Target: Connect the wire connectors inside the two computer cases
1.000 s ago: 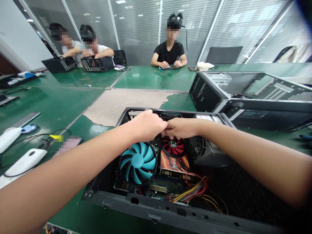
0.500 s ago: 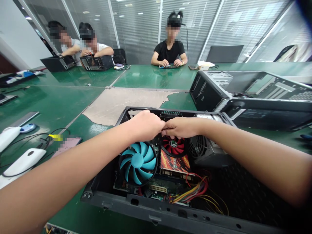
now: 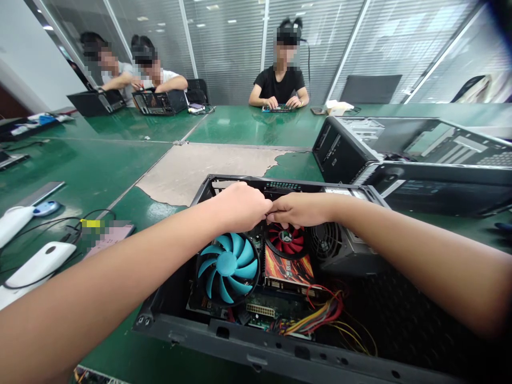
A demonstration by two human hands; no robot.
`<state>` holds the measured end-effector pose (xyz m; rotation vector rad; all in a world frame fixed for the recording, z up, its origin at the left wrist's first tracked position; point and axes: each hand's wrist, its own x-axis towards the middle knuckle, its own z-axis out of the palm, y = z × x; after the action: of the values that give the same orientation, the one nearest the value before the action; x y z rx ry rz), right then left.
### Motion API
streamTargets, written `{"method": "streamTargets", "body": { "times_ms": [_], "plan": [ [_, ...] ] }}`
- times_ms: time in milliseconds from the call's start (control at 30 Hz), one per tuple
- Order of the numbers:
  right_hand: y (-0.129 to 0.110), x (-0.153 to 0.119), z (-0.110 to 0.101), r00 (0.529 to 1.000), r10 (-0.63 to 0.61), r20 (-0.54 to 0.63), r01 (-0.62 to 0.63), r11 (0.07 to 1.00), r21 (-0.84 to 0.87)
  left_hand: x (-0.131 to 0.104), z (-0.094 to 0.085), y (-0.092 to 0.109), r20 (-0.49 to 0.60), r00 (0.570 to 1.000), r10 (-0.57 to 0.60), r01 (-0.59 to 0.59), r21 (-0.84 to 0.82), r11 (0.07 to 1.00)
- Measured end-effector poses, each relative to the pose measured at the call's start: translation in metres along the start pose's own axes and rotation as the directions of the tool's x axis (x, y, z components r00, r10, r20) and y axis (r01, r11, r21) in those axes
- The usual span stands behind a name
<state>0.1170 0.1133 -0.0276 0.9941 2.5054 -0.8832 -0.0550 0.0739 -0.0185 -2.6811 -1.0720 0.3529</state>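
Note:
An open black computer case [image 3: 240, 333] lies in front of me. My left hand [image 3: 245, 205] is closed in a fist over its far side, past the blue fan [image 3: 227, 264]. Against it, fingertip to fingertip, is my right hand [image 3: 302, 209], its fingers pressed together above the red fan [image 3: 286, 240] of the graphics card [image 3: 290, 269]. Whatever the fingers pinch is hidden behind them. To the right of the card sits the power supply [image 3: 352, 253], partly under my right forearm. A bundle of coloured cables [image 3: 320, 314] lies over the near edge of the motherboard [image 3: 216, 309].
Another opened computer case [image 3: 336, 152] stands at the back right. White handheld devices [image 3: 44, 264], cords and a pink phone-like slab [image 3: 114, 234] lie left. Across the green table [image 3: 96, 165], one person [image 3: 280, 80] handles a circuit board; two others work at cases.
Almost nothing differs. The view has shifted very slightly, and both hands keep the same place and closed pose.

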Motion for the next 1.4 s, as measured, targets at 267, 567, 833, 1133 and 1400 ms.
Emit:
{"method": "streamTargets", "body": {
  "times_ms": [267, 567, 833, 1133, 1400],
  "plan": [
    [-0.0018, 0.0004, -0.0005, 1.0, 0.006, -0.002, -0.006, 1.0, -0.018, -0.0001, -0.0021, -0.0005, 0.03, 0.999, 0.027, -0.027, 0.019, 0.999],
    [0.0001, 0.0022, 0.0015, 1.0, 0.008, -0.008, -0.008, 0.999, 0.035, 0.0003, 0.001, -0.0019, -0.013, 0.999, 0.031, -0.031, 0.011, 0.999],
    [0.0018, 0.0029, 0.0021, 0.999, 0.027, -0.018, -0.026, 0.999, 0.04, 0.0003, 0.0061, -0.0032, -0.135, 0.988, 0.076, -0.075, 0.012, 0.997],
    [-0.0001, 0.0021, 0.0017, 0.999, 0.031, -0.009, -0.031, 0.999, 0.027, 0.0, 0.0017, -0.002, -0.078, 0.995, 0.068, -0.071, -0.029, 0.997],
    [-0.0007, 0.0021, 0.0008, 1.0, 0.019, -0.008, -0.019, 1.0, 0.003, -0.0004, 0.0027, -0.0022, -0.092, 0.993, 0.071, -0.072, -0.014, 0.997]
  ]
}}
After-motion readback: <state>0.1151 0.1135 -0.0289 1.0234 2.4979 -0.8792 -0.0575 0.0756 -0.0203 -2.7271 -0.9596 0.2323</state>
